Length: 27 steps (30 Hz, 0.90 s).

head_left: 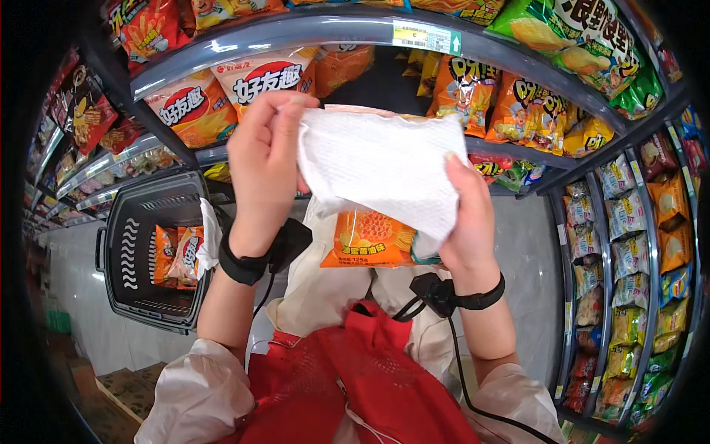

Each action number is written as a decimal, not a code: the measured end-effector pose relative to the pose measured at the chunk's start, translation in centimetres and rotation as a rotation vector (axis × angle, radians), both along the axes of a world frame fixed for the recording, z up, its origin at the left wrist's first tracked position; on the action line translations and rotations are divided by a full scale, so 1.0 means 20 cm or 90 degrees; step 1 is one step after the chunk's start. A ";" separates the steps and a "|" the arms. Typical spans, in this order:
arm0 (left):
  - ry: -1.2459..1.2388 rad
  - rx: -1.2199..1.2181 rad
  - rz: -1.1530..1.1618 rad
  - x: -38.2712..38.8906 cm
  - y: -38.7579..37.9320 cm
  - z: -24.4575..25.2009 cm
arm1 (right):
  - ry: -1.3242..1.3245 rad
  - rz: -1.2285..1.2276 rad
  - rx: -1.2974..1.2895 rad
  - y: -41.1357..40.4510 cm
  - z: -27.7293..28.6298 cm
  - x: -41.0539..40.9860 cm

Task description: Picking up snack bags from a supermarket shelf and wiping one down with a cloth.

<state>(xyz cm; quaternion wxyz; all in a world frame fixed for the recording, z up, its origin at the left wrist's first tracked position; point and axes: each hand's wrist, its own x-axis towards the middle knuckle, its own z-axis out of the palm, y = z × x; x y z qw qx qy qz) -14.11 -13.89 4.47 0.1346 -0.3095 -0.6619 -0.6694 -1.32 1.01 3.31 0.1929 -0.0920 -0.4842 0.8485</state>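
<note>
A white textured wipe (383,161) is spread over an orange snack bag (369,238), whose lower part shows beneath it. My left hand (269,147) pinches the upper left corner of the wipe between thumb and fingers. On the right, my right hand (471,216) grips the wipe's edge together with the bag, thumb on the front; its fingers are hidden behind. Both are held up before a shelf, above my lap. Whether my left fingers also grip the bag is hidden by the wipe.
More orange snack bags (260,77) stand on the shelf behind my hands, under a shelf rail (333,30) with a price tag. A black basket (119,222) at left holds several bags, with a white cloth (209,233) over its rim. Racks of small packets (627,255) flank the right; cardboard boxes (130,394) lie lower left.
</note>
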 end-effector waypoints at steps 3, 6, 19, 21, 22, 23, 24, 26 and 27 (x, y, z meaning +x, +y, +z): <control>-0.233 -0.033 -0.149 -0.04 0.01 -0.07 | 0.083 0.024 -0.292 0.06 0.03 0.07; -0.273 -0.045 -0.116 -0.12 0.05 -0.30 | 0.230 -0.045 -0.230 0.28 -0.08 0.15; -0.681 -0.083 -0.539 -0.23 0.40 -0.47 | 0.129 -0.527 0.125 0.49 -0.22 0.38; -0.649 -0.086 -0.533 -0.19 0.40 -0.41 | 0.090 -0.591 0.186 0.52 -0.24 0.38; -0.607 -0.046 -0.511 -0.17 0.40 -0.39 | 0.081 -0.612 0.206 0.54 -0.24 0.39; -0.566 -0.008 -0.490 -0.16 0.40 -0.36 | 0.077 -0.624 0.214 0.56 -0.23 0.40; -0.563 -0.008 -0.493 -0.15 0.39 -0.32 | 0.076 -0.636 0.219 0.58 -0.22 0.41; -0.495 0.058 -0.453 -0.13 0.37 -0.24 | 0.085 -0.639 0.220 0.61 -0.18 0.42; -0.498 0.079 -0.450 -0.13 0.36 -0.22 | 0.132 -0.584 0.167 0.63 -0.13 0.42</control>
